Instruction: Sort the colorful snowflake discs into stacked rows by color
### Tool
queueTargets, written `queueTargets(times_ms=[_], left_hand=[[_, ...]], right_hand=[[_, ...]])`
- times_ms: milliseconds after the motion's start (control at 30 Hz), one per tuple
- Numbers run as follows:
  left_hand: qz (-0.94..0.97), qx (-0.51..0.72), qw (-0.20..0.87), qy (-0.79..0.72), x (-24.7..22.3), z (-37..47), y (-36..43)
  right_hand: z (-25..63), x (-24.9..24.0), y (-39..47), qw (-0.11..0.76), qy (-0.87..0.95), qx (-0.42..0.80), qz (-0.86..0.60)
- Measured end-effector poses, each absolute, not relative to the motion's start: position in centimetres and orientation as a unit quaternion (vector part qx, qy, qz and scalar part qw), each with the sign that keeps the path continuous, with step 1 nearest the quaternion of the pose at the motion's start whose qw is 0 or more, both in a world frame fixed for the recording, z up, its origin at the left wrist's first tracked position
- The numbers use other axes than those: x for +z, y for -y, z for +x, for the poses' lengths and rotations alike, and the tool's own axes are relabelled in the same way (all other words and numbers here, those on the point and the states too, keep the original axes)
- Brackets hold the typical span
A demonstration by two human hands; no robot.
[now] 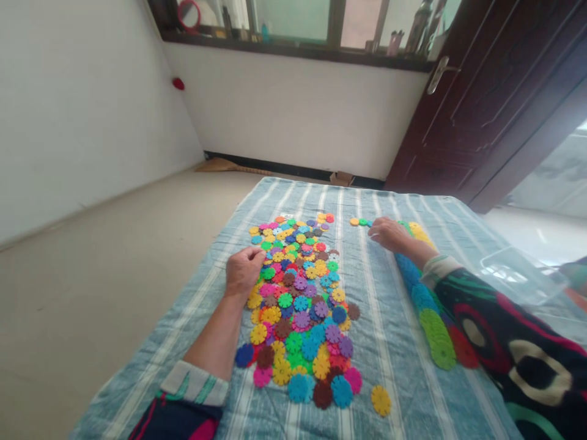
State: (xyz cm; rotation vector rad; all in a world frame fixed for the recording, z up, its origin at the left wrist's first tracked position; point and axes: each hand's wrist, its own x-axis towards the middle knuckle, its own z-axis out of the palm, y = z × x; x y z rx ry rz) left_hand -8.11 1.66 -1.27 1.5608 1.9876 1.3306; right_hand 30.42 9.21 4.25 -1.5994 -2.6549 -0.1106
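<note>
Many colourful notched discs (301,319) lie in a long loose pile down the middle of the striped cloth. My left hand (244,270) is at the pile's left edge, fingers curled together; whatever they may pinch is too small to make out. My right hand (386,234) reaches to the far right part of the cloth, beside a short row of discs (362,222), its fingers bent downward and what is under them hidden. Beneath and beside my right forearm run overlapping rows of discs sorted by colour, with green (437,342), blue (422,297), red (462,347) and yellow (419,232) showing.
A blue striped cloth (183,342) covers the table. One yellow disc (381,400) lies apart near the front. At the right is a clear plastic box (518,275). Beyond the table are a white wall (293,110), a windowsill with items and a dark red door (477,91).
</note>
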Motion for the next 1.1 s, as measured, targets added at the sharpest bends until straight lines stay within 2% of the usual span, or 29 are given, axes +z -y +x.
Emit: queueTargets(times_ms=[200, 300, 367, 567, 700, 867, 1100], left_hand=[[0.534, 0.465, 0.149, -0.690, -1.5, -8.0, -1.7], [0.537, 0.467, 0.147, -0.687, -1.6, -7.9, -1.7], [0.540, 0.468, 0.144, -0.684, -1.7, -7.9, -1.7], [0.535, 0.469, 0.147, -0.687, -1.6, -7.8, -1.6], [0.534, 0.467, 0.150, -0.689, -1.5, -7.7, -1.6], [0.536, 0.468, 0.147, -0.687, -1.6, -7.7, -1.6], [0.538, 0.461, 0.146, -0.690, -1.4, -7.6, -1.5]], right_hand=[[22.2, 4.0, -1.6, 0.072, 0.926, 0.035, -0.369], [18.3, 3.8, 2.8, 0.159, 0.958, 0.100, -0.218], [16.6, 3.5, 4.7, 0.158, 0.966, 0.099, -0.179], [16.4, 2.6, 4.9, 0.117, 0.971, 0.058, -0.199], [17.1, 2.4, 4.7, 0.134, 0.963, 0.038, -0.229], [16.6, 2.1, 5.6, 0.141, 0.969, 0.044, -0.196], [16.8, 2.2, 4.8, 0.144, 0.958, 0.027, -0.247]])
